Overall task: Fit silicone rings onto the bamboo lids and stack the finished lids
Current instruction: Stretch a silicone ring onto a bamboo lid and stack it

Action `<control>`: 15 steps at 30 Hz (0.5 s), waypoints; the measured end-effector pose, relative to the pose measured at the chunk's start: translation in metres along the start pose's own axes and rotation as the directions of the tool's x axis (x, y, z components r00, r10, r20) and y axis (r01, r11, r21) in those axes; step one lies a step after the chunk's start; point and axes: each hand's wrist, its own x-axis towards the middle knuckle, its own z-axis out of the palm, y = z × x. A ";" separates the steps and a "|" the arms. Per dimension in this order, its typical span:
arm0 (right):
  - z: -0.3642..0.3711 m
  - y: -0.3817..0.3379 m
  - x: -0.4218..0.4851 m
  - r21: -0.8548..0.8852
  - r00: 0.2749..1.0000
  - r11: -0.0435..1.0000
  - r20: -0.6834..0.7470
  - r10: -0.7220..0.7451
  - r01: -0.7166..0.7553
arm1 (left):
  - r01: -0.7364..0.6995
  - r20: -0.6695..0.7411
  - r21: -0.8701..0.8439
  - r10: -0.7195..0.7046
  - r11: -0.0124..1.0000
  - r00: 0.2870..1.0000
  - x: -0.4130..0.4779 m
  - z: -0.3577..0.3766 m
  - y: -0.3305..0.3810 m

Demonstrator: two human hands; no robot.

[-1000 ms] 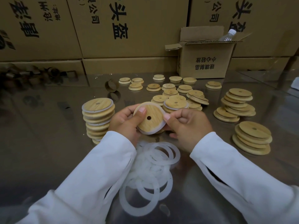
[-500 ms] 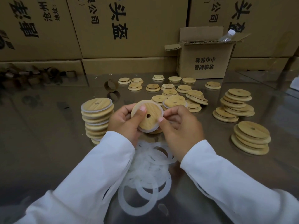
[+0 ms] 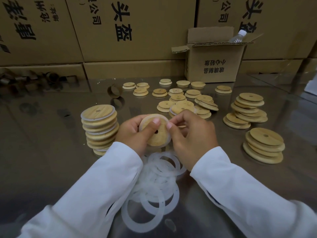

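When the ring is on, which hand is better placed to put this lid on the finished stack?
Probably the left hand: it grips the lid beside the finished stack; the right hand pinches the ring.

A round bamboo lid (image 3: 157, 137) with a centre hole tilts in the grip, a white silicone ring (image 3: 169, 139) round its rim. Loose rings (image 3: 152, 177) lie just below the grip; the finished stack (image 3: 99, 127) stands left of it.

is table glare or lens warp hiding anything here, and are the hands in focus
Head view: wide lens bows the stacked cartons outward; the glossy table mirrors them in dull patches but no glare hides the work; left hand, right hand and the held lid read clearly, fingertips slightly soft; the far-left corner is dim and blurry.
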 end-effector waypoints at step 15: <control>-0.005 0.004 0.008 0.327 0.960 0.905 0.155 0.234 -0.273 | -0.068 0.045 0.069 0.065 0.995 0.997 0.003 -0.006 0.001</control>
